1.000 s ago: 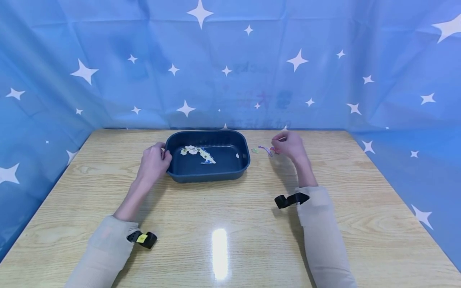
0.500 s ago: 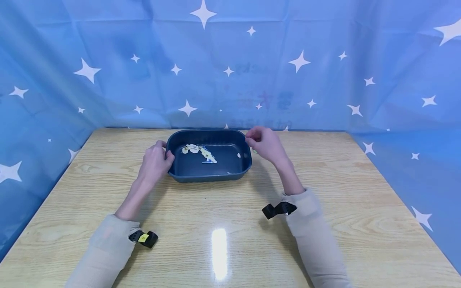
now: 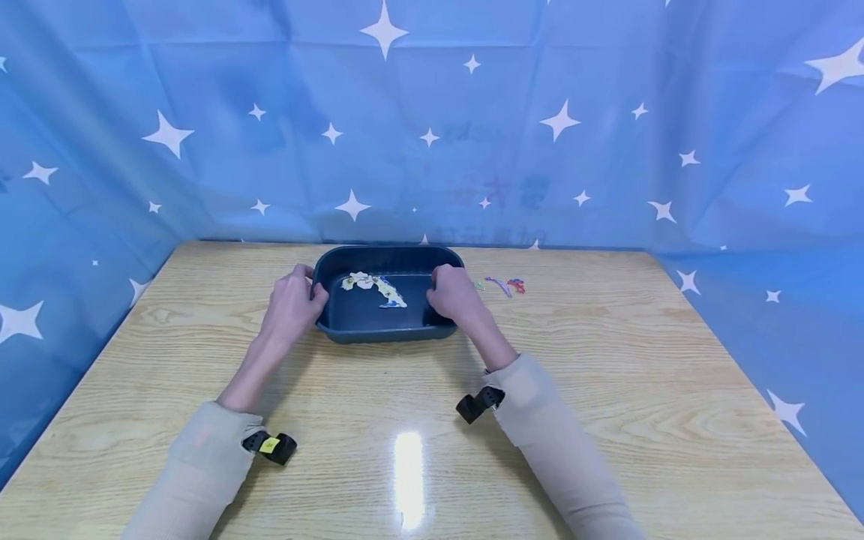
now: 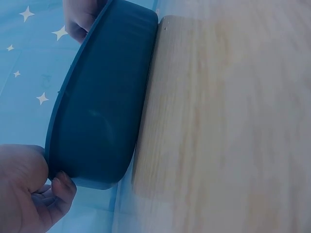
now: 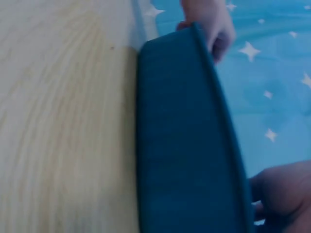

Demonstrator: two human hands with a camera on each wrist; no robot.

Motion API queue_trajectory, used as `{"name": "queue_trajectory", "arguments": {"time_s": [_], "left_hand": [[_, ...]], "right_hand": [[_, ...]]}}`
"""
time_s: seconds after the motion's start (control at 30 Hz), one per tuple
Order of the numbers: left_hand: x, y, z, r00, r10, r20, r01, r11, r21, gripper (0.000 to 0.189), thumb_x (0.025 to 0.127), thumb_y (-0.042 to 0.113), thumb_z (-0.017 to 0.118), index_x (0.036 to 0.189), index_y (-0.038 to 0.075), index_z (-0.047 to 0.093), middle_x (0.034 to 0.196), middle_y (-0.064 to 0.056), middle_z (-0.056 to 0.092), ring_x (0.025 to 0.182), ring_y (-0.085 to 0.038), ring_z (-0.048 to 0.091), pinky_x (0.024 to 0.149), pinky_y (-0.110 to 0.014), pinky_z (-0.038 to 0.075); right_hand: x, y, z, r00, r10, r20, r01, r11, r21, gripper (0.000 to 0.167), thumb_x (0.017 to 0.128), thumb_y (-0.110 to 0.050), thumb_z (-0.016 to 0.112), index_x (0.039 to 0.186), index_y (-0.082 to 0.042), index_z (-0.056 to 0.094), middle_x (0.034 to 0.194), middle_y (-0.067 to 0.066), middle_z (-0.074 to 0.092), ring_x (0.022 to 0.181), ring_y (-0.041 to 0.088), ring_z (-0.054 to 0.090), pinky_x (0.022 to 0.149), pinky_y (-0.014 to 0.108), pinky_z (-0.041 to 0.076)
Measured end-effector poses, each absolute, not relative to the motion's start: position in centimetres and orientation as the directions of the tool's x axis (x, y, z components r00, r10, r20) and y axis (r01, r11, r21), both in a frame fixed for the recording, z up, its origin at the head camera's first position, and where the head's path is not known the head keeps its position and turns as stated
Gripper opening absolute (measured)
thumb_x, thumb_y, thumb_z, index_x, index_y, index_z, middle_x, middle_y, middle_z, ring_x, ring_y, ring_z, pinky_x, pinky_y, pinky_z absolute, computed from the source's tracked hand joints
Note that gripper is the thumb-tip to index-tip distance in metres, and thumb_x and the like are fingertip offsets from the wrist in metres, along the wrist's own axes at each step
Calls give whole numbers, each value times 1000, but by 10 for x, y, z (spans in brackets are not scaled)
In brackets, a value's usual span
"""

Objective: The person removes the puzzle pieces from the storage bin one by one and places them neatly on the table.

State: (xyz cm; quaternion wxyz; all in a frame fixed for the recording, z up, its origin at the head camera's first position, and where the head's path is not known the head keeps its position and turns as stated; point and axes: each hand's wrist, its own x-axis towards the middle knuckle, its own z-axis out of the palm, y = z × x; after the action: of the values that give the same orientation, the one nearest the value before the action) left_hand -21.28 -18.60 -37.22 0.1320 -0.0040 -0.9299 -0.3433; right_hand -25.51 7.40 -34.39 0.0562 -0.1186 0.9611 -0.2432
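Note:
A dark blue rectangular basin stands near the table's back edge. My left hand grips its left rim; in the left wrist view, the same hand has its fingertips under the rim and its thumb side above. Over the basin's right end is my right hand, reaching inside with bent fingers. The basin wall hides those fingertips in the right wrist view, so anything between them is unseen. A white scalloped flat piece and a pale piece with blue edging lie on the basin floor.
Right of the basin, small flat pieces lie on the wooden table: a green one, a purple strip and a red one. A blue curtain with white stars hangs behind the table.
The right hand has moved left from beside the red piece, past the basin's right rim and into the basin. The left hand has kept its hold on the left rim.

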Motion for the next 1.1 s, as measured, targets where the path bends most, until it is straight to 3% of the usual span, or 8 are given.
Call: {"name": "queue_trajectory", "arguments": {"time_s": [0.1, 0.37, 0.47, 0.6, 0.87, 0.97, 1.07, 1.1], "left_hand": [[-213, -187, -373, -965, -83, 249, 99, 762, 640, 29, 95, 6, 53, 116, -13, 56, 85, -20, 63, 76, -33, 61, 71, -44, 51], [-216, -185, -375, -974, -80, 210, 78, 756, 650, 29, 95, 8, 51, 115, -12, 57, 83, -17, 63, 75, -30, 61, 71, -42, 51], [-216, -186, -375, -975, -88, 203, 69, 752, 655, 29, 95, 9, 51, 115, -12, 57, 84, -18, 64, 76, -31, 61, 73, -43, 51], [-216, -187, -375, -977, -94, 193, 59, 747, 662, 30, 95, 9, 50, 117, -12, 57, 85, -18, 64, 77, -32, 62, 73, -44, 51], [-215, -186, -373, -978, -88, 189, 60, 748, 661, 31, 95, 9, 50, 117, -12, 57, 82, -16, 62, 72, -29, 60, 70, -41, 50], [-215, -186, -373, -978, -90, 186, 56, 750, 660, 31, 95, 9, 50, 117, -12, 57, 82, -16, 62, 73, -30, 60, 70, -41, 50], [-215, -186, -373, -979, -92, 184, 53, 753, 656, 31, 95, 9, 50, 117, -12, 57, 83, -17, 63, 75, -30, 61, 71, -42, 50], [-216, -186, -373, -979, -91, 184, 54, 753, 656, 31, 95, 9, 50, 117, -12, 57, 83, -17, 63, 74, -30, 61, 71, -42, 50]], "right_hand": [[-255, 66, -349, -974, -210, -87, -150, 882, -447, 43, 96, 4, 51, 63, -13, 29, 58, -2, 17, 48, 13, 21, 48, 28, 28], [-260, 54, -361, -986, -128, -106, -83, 932, -353, 44, 97, 3, 51, 63, -15, 30, 60, -1, 21, 55, 19, 35, 49, 31, 34], [-262, 53, -363, -985, -135, -102, -91, 930, -355, 43, 97, 4, 50, 64, -15, 31, 60, -1, 21, 53, 18, 35, 48, 30, 33], [-262, 52, -363, -982, -163, -94, -113, 911, -396, 44, 95, 6, 49, 64, -15, 28, 61, -3, 17, 51, 14, 21, 47, 28, 24], [-252, 50, -360, -988, -139, -67, -103, 918, -384, 45, 99, -3, 50, 60, -14, 30, 55, -2, 19, 43, 14, 28, 42, 27, 27], [-252, 48, -358, -977, -169, -131, -99, 901, -422, 48, 98, 2, 49, 60, -16, 27, 56, -3, 16, 44, 12, 22, 43, 26, 24], [-254, 47, -356, -956, -266, -125, -180, 866, -467, 45, 95, 8, 47, 63, -16, 26, 59, -3, 15, 49, 12, 16, 47, 26, 21], [-256, 47, -356, -948, -298, -115, -207, 848, -488, 40, 94, 9, 46, 62, -13, 36, 57, -3, 26, 48, 11, 26, 48, 24, 27]]}}
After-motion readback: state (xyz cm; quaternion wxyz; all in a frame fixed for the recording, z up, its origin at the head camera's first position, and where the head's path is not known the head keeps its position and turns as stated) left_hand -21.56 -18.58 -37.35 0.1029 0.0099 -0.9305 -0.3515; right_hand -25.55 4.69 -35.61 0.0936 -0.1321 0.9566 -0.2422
